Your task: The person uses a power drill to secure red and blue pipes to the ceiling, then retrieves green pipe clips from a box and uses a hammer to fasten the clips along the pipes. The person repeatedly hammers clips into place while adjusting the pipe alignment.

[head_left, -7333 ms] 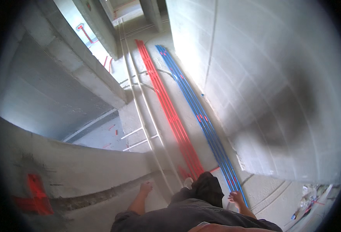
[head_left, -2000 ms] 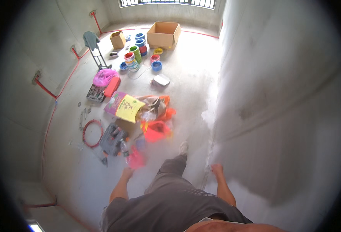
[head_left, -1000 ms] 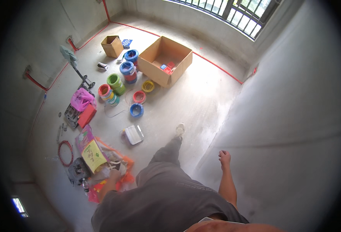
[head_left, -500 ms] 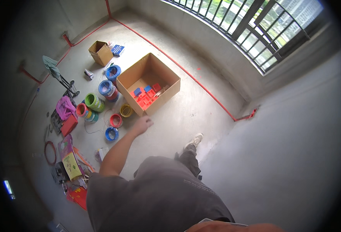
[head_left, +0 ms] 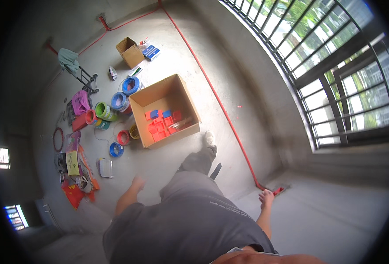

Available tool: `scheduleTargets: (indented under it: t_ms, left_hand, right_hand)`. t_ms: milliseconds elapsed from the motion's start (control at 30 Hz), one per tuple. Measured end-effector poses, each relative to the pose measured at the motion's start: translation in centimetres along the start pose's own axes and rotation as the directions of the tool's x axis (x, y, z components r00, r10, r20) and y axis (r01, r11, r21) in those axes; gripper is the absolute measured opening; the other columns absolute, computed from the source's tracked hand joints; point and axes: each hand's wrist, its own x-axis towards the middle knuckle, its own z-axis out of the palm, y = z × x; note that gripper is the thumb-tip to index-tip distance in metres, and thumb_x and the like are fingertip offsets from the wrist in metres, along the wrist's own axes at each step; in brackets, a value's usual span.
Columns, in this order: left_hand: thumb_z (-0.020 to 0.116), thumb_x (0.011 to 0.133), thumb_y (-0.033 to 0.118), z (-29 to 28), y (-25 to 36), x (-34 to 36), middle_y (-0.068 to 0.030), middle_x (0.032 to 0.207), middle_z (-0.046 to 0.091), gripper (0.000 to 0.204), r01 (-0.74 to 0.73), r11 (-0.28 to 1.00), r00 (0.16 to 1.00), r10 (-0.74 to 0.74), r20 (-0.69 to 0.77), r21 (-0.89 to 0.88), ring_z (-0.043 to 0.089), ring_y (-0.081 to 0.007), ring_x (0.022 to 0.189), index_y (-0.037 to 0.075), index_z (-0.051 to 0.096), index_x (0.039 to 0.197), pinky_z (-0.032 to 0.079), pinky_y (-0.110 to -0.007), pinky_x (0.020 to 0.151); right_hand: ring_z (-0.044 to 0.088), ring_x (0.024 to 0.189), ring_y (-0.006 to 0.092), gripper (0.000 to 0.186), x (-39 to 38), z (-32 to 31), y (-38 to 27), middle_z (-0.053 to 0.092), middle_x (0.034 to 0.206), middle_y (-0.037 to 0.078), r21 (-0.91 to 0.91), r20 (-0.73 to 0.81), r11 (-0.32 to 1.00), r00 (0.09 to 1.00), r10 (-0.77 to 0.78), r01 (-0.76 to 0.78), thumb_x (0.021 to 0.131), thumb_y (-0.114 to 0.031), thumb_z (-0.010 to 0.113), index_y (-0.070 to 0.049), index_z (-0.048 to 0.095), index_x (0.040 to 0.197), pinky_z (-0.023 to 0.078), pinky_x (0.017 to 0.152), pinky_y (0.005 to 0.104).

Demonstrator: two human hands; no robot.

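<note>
My left hand (head_left: 138, 181) hangs beside my body over the grey floor, smeared by motion, so its fingers do not read clearly. Nearest to it are a clear plastic container (head_left: 106, 168) and a blue coil of wire (head_left: 116, 149). Out to my right, my right hand (head_left: 266, 199) is open with its fingers loosely apart and nothing in them. In the picture it lies just by a red wall box (head_left: 279, 191) at the foot of the wall. Ahead of me an open cardboard box (head_left: 147, 105) holds several red and blue plastic junction boxes (head_left: 159, 125).
More wire coils, such as a green one (head_left: 104, 111), stand left of the box. A smaller carton (head_left: 130, 53), a folding trolley (head_left: 86, 79), a pink bag (head_left: 80, 102) and bags and tools (head_left: 72, 163) lie farther off. Red conduit (head_left: 221, 103) runs along the floor below a barred window.
My view has turned and I have stepped nearer the cardboard box. My left hand has drawn back from the box toward my body. My right hand has come into view.
</note>
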Motion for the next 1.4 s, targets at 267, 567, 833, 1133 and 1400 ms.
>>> scheduleTargets:
  t_ms: [267, 567, 833, 1133, 1400]
  left_hand:
    - [0.067, 0.09, 0.026, 9.3, 31.9, 8.0, -0.0153, 0.085, 0.07, 0.024, -0.478, 0.878, 0.873, 0.474, -0.117, -0.011, 0.067, -0.0224, 0.076, 0.002, 0.071, 0.09, 0.054, -0.04, 0.071]
    - [0.067, 0.095, 0.028, -3.7, 68.2, -2.3, -0.0103, 0.096, 0.071, 0.03, -0.581, 0.726, 0.814, 0.515, -0.269, -0.368, 0.066, -0.0207, 0.091, 0.001, 0.066, 0.106, 0.052, -0.035, 0.083]
    - [0.068, 0.091, 0.029, -1.1, 68.0, -1.2, -0.0199, 0.094, 0.071, 0.031, -0.183, 0.907, 0.946, 0.057, -0.32, -0.38, 0.069, -0.0327, 0.09, -0.001, 0.069, 0.097, 0.052, -0.041, 0.082]
    - [0.064, 0.092, 0.03, -2.9, 72.7, 7.5, -0.0194, 0.096, 0.069, 0.03, -0.143, 0.866, 0.903, -0.084, -0.422, -0.479, 0.066, -0.0397, 0.093, 0.001, 0.07, 0.092, 0.052, -0.047, 0.081]
    - [0.067, 0.09, 0.038, -25.2, 82.7, 16.3, -0.0207, 0.099, 0.066, 0.038, -0.185, 0.664, 0.929, -0.123, -0.35, -0.725, 0.065, -0.0374, 0.095, 0.001, 0.065, 0.1, 0.051, -0.047, 0.083]
  right_hand:
    - [0.06, 0.058, 0.0215, 0.012, 15.0, 10.1, -19.5, 0.061, 0.072, 0.009, -0.377, -0.04, 0.923, 0.997, 0.059, -0.069, 0.093, -0.012, 0.066, -0.001, 0.062, 0.098, 0.047, 0.048, 0.0358]
    - [0.062, 0.062, 0.0237, 0.019, 28.5, 32.6, -41.9, 0.062, 0.076, 0.008, -0.746, 0.325, 0.66, 0.913, 0.246, 0.088, 0.092, -0.015, 0.069, 0.0, 0.063, 0.103, 0.048, 0.051, 0.0376]
    - [0.058, 0.058, 0.0185, 0.032, 43.9, 59.2, -64.4, 0.061, 0.074, 0.006, -0.757, 0.563, 0.53, 0.794, 0.23, 0.383, 0.093, -0.024, 0.066, -0.003, 0.063, 0.116, 0.045, 0.048, 0.034]
    - [0.066, 0.059, 0.0215, 0.021, 47.1, 91.4, -80.4, 0.069, 0.076, 0.011, -0.623, 0.775, -0.018, 0.62, 0.12, 0.782, 0.091, -0.022, 0.067, -0.001, 0.07, 0.091, 0.053, 0.052, 0.0355]
    - [0.071, 0.06, 0.0274, 0.018, 36.7, 120.8, -89.0, 0.07, 0.076, 0.015, -0.62, 0.731, 0.046, 0.555, 0.398, 0.783, 0.098, -0.013, 0.054, 0.0, 0.066, 0.101, 0.057, 0.048, 0.0365]
